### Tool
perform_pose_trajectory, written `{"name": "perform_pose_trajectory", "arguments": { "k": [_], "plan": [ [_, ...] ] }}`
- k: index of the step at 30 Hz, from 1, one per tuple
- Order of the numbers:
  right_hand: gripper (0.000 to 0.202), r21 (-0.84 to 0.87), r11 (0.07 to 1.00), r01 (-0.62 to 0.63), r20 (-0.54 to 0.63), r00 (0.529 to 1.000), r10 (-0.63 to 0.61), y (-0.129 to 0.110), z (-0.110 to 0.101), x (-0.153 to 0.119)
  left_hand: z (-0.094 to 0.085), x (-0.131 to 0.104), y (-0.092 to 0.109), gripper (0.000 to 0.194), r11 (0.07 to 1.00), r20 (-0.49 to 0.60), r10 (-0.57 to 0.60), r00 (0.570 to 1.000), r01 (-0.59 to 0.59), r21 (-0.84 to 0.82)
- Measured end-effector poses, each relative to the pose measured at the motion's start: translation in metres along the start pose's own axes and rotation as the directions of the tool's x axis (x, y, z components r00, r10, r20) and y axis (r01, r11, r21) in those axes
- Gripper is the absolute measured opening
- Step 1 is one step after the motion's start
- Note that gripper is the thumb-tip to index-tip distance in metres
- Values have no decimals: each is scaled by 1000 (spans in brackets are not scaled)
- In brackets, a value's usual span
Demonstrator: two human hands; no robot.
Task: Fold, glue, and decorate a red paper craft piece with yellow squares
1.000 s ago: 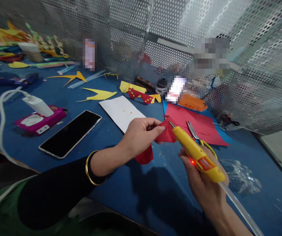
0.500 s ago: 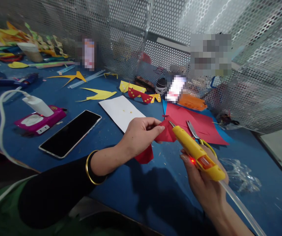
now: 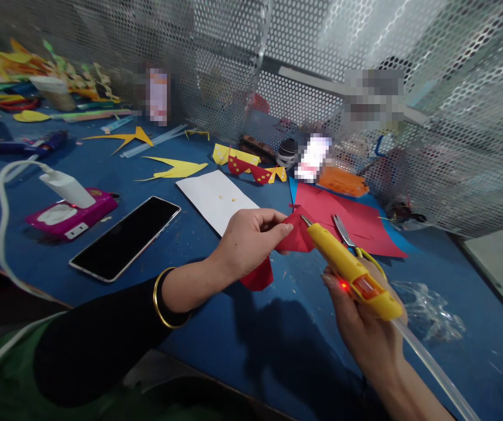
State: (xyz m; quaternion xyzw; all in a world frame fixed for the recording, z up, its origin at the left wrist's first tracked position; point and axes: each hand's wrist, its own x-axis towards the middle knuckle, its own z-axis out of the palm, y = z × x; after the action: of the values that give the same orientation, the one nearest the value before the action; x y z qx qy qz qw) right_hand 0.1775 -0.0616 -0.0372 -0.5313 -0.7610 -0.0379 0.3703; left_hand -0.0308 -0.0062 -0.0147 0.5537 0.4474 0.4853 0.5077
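My left hand (image 3: 245,242) pinches a red paper cutout (image 3: 296,234) between thumb and fingers, above the table. Part of the red cutout shows below the hand too, while its middle is hidden behind the palm. Wrapped around a yellow hot glue gun (image 3: 343,263) is my right hand (image 3: 365,327). The gun's metal nozzle meets the upper right part of the red paper, though I cannot tell whether it touches. A red light glows on the gun, and a clear glue stick (image 3: 431,365) sticks out of its back.
Scissors (image 3: 343,229) lie on red paper sheets (image 3: 374,225) behind the gun. A white sheet (image 3: 210,196), a black phone (image 3: 124,240) and a purple power socket (image 3: 73,215) are to the left. Paper glasses (image 3: 249,168) stand further back. Crumpled clear plastic (image 3: 431,313) lies at right.
Both hands, the red paper and the glue gun stay almost still. At the far left edge, part of another person's hand has come into view.
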Motion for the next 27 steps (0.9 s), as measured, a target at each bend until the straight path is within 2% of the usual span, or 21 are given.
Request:
{"name": "perform_pose_trajectory", "arguments": {
  "k": [11,19,27],
  "plan": [
    [21,16,1000,-12,10,1000,12,1,0,-2,0,0,1,15,1000,-2,-2,1000,2,18],
    [31,-52,999,17,-6,1000,-17,1,0,-1,1,1,-1,14,1000,0,5,1000,-5,-24],
    [32,-34,999,31,0,1000,-31,1,1,-1,0,0,0,13,999,1,16,1000,-16,-30]
  ]
}}
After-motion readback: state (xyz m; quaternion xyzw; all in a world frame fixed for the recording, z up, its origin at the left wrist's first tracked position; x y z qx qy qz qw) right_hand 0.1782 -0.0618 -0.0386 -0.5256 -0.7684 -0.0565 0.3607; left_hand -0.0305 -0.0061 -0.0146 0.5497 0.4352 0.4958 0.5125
